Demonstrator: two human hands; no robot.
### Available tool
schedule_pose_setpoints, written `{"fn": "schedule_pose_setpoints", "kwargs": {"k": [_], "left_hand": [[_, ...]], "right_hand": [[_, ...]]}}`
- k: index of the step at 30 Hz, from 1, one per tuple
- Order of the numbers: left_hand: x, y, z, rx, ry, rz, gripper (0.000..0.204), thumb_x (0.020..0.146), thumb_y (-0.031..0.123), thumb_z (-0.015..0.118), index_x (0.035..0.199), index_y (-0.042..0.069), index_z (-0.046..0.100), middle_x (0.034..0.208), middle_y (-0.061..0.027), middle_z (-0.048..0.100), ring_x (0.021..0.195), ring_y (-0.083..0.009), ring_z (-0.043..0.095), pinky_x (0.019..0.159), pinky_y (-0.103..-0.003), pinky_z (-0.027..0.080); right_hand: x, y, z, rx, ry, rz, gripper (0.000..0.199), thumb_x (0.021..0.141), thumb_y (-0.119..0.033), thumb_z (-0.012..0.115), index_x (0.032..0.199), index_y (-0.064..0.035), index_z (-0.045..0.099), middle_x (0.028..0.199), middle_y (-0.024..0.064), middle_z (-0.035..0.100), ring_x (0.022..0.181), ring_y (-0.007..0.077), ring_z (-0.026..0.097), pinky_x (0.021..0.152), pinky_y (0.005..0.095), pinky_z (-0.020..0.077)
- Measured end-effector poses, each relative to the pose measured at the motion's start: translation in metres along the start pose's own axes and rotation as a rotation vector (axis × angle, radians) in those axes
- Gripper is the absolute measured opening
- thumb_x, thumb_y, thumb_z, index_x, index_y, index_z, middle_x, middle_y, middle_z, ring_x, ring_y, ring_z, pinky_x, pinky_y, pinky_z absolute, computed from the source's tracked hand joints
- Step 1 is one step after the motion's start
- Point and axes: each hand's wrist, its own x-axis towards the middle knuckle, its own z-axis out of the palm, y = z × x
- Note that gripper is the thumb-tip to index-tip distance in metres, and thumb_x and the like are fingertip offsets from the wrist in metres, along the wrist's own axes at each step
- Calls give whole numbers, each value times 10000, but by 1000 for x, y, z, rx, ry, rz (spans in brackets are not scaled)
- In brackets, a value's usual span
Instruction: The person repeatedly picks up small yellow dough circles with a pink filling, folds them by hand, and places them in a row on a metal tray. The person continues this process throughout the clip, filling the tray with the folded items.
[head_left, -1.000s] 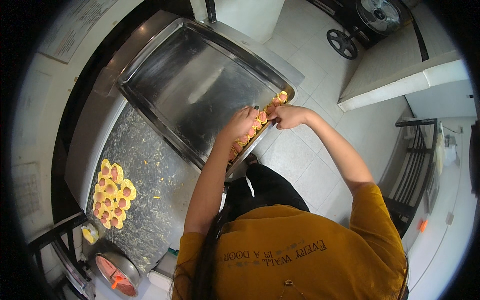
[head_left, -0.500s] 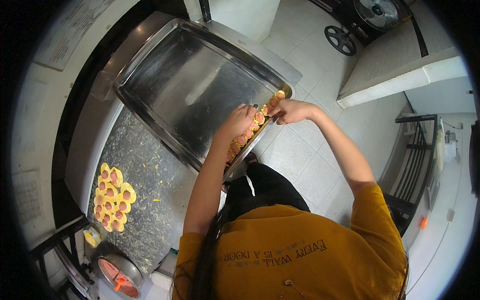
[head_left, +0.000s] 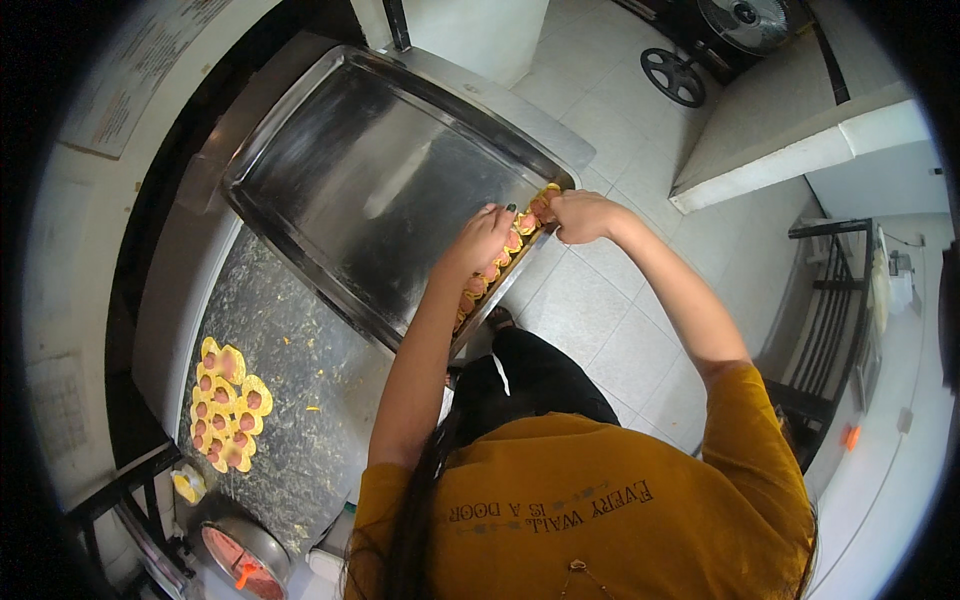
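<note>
A row of open-topped dumplings [head_left: 482, 277], yellow wrappers around pink filling, stands packed along the near right edge of a large metal tray [head_left: 400, 150]. My left hand [head_left: 482, 242] is closed against the middle of this row, fingers bent and touching the dumplings; its fingertips are partly hidden. At the row's far end my right hand [head_left: 585, 215] reaches over the tray rim, its fingers pinched on a dumpling there. Flat yellow wrappers [head_left: 252, 385], each with a lump of pink filling, lie overlapping on the dark speckled worktop to the left.
A metal bowl [head_left: 245, 555] of pink filling with an orange-handled tool stands at the lower left. Beside it is a small yellow-and-white item [head_left: 188, 484]. Yellow scraps dot the worktop [head_left: 290, 420]. A fan [head_left: 745, 25] and a dark rack [head_left: 825, 330] stand at the right.
My right hand has shifted slightly and closed in on the dumpling at the row's end. My left hand stays on the row. The view has moved a little.
</note>
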Motion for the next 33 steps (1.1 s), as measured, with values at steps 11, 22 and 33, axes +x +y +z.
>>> {"fn": "schedule_pose_setpoints", "kwargs": {"k": [11, 22, 33], "left_hand": [[-8, 27, -12, -184, -116, -199, 578, 924, 418, 264, 1126, -41, 551, 1111, -190, 582, 1058, -269, 545, 893, -335, 416], [0, 35, -14, -64, -50, -145, 534, 913, 399, 280, 1110, -11, 561, 1127, -179, 560, 1029, -303, 545, 919, -360, 387], [27, 31, 6, -299, -68, -141, 540, 905, 433, 288, 1002, -21, 565, 788, -119, 581, 645, -178, 558, 492, -300, 471]], "right_hand": [[30, 29, 30, 307, -155, -228, 273, 674, -113, 562, 908, 14, 624, 784, 164, 634, 753, 267, 601, 674, 365, 466], [0, 34, 2, 221, -6, -53, 290, 666, -133, 586, 915, 10, 628, 778, 187, 631, 773, 307, 610, 654, 370, 470], [15, 34, 11, -85, 52, 34, 198, 648, -96, 568, 819, -24, 637, 785, 178, 643, 813, 336, 622, 679, 415, 490]]}}
